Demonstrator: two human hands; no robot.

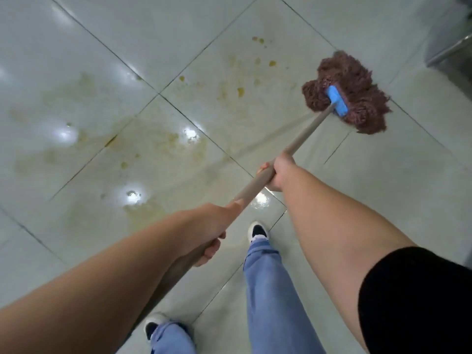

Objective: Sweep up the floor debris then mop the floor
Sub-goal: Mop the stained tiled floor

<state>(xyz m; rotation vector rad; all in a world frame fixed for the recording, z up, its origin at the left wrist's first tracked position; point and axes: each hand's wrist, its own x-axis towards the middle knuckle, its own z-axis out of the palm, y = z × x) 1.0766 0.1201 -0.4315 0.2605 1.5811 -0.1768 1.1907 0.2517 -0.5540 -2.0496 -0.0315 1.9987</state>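
A mop with a reddish-brown string head (pixel 357 80) and a blue clamp (pixel 337 100) lies on the pale tiled floor (pixel 76 47) at the upper right. Its grey handle (pixel 304 139) runs down and left to me. My right hand (pixel 279 172) grips the handle about midway. My left hand (pixel 207 233) grips the handle lower down, near its end. Yellow-brown stains and smears (pixel 240 92) spread over the wet tiles left of the mop head, reaching toward the lower left.
My legs in blue jeans with black and white shoes (pixel 258 232) stand on the tiles below the hands. A grey metal-edged object (pixel 452 47) sits at the upper right corner, close to the mop head. Lamp reflections shine on the wet floor.
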